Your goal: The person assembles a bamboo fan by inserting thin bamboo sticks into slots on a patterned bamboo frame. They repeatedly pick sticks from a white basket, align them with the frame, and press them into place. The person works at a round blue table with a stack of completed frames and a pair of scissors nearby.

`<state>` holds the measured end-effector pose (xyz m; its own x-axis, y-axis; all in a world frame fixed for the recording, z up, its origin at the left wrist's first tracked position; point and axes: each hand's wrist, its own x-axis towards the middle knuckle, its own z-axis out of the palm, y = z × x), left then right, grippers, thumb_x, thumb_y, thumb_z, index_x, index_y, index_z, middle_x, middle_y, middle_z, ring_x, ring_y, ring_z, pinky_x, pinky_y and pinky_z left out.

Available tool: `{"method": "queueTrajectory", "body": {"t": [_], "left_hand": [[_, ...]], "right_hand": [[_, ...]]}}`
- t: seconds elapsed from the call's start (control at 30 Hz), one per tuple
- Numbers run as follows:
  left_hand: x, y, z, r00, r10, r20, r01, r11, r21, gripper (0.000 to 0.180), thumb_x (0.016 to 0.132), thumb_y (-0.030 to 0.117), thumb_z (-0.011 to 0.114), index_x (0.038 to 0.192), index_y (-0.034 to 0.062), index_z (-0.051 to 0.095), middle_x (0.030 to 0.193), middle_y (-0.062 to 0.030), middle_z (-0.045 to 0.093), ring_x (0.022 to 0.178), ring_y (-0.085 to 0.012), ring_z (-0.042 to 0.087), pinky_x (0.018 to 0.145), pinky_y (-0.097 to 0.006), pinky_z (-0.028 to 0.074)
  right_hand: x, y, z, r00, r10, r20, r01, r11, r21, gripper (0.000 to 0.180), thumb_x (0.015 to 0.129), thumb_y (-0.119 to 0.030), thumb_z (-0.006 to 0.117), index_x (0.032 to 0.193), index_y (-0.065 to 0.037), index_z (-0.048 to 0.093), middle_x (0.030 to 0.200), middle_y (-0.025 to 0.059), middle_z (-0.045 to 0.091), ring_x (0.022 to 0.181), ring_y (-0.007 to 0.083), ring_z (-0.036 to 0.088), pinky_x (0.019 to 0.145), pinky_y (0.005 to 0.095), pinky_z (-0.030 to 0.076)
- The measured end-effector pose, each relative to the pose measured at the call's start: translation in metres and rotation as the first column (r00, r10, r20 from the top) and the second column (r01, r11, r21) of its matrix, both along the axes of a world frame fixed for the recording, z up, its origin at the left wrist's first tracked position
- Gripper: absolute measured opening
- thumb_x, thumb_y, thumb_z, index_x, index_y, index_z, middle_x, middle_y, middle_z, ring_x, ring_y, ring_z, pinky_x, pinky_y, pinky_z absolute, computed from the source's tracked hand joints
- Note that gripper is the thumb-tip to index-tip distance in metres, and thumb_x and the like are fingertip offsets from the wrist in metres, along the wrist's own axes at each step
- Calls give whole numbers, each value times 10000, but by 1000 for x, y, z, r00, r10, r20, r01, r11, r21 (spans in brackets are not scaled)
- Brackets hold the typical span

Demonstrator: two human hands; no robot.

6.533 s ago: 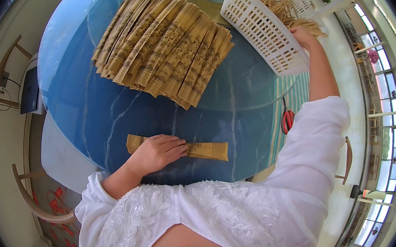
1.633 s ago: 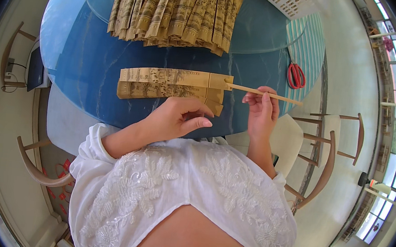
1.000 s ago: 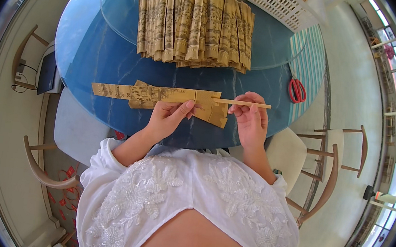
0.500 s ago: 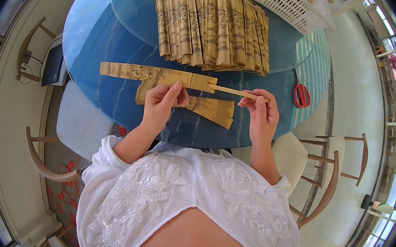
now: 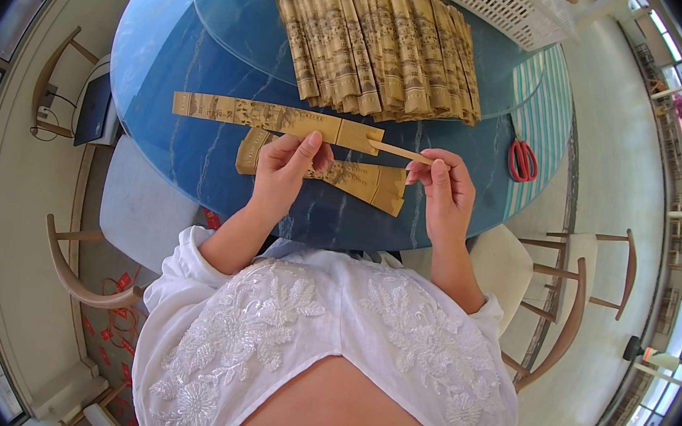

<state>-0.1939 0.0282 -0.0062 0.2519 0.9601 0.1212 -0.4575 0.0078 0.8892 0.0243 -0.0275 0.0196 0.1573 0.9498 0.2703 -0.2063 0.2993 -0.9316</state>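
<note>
My left hand pinches a long, flat tan paper sleeve with dark printed scenery, thumb on top. The sleeve stretches leftward, tilted slightly, above the table. In my right hand is a slim, pale wooden stick, gripped near its right end. Its left tip sits at the sleeve's right-hand opening; how deep it goes inside is hidden. Beneath my left hand, more tan printed sleeves lie fanned on the blue table, partly covered by that hand.
A wide row of filled-looking tan sleeves rests on the glass turntable. Behind it at right stands a white slotted basket. Red-handled scissors lie by a striped cloth. Wooden-framed chairs flank me.
Less of the stick shows between the sleeve and my right fingers. The held sleeve has risen slightly and tilts down more toward its right end.
</note>
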Motion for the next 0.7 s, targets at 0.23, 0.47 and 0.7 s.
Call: {"method": "queueTrajectory", "body": {"t": [0.23,0.47,0.7], "left_hand": [[-5,1,3,999,-8,35,8,1000,-2,247,967,196,522,914,-15,638,783,-38,623,686,-86,511,654,-228,421],[-7,-2,0,996,-86,26,86,996,11,238,960,189,536,891,-15,639,798,-41,628,702,-89,518,670,-233,428],[-16,0,-8,998,-64,27,63,996,58,246,960,193,535,871,-12,636,792,-41,628,699,-92,519,662,-229,421]], "right_hand": [[-2,1,0,998,-23,-62,25,999,40,165,938,-104,547,1031,30,571,883,126,654,752,158,607,716,284,500],[-20,2,-3,997,81,15,-82,995,48,157,930,-80,555,1025,42,581,895,123,654,759,156,605,721,276,501],[-22,4,-4,981,181,-72,-184,982,-38,205,924,-141,574,1021,40,582,890,135,636,773,187,601,702,302,492]]}}
